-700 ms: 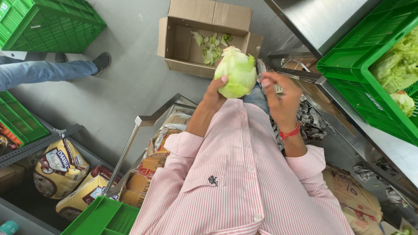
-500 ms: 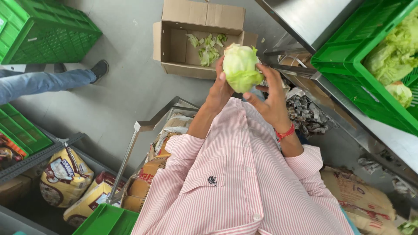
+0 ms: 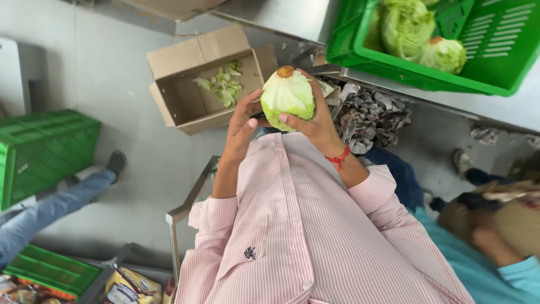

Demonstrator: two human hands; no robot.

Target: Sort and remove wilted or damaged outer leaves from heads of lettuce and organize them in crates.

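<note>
Lettuce (image 3: 287, 97): pale green head, held up in front of the chest between both hands, brown cut stem end turned upward; it hangs in the air above the floor, just beside the box and short of the bench edge.
Right hand (image 3: 319, 125): grip closed round the lettuce from below and behind, fingertips wrapped over its near side; red thread (image 3: 338, 159) tied at the wrist.
Left hand (image 3: 242, 126): fingers spread and lying against the left side of the lettuce, thumb near its base; a steadying touch, not a full clasp.
Shirt (image 3: 298, 236): pink with fine white stripes, sleeves down to the wrists, fills the lower middle of the view.
Box (image 3: 169, 98): brown cardboard, flaps open, on the floor just beyond the left hand.
Leaves (image 3: 222, 84): loose green trimmings lying inside the box.
Crate (image 3: 495, 56): bright green plastic with slotted walls, on the bench at upper right.
Heads (image 3: 419, 34): several more lettuces lying inside the crate, one with its stem end up.
Bench (image 3: 270, 14): steel, running along the top and right.
Floor (image 3: 95, 62): plain grey.
Second crate (image 3: 45, 146): green, at the left on the floor.
Other person (image 3: 50, 205): a leg in jeans with a dark shoe, at lower left, well apart from the hands.
</note>
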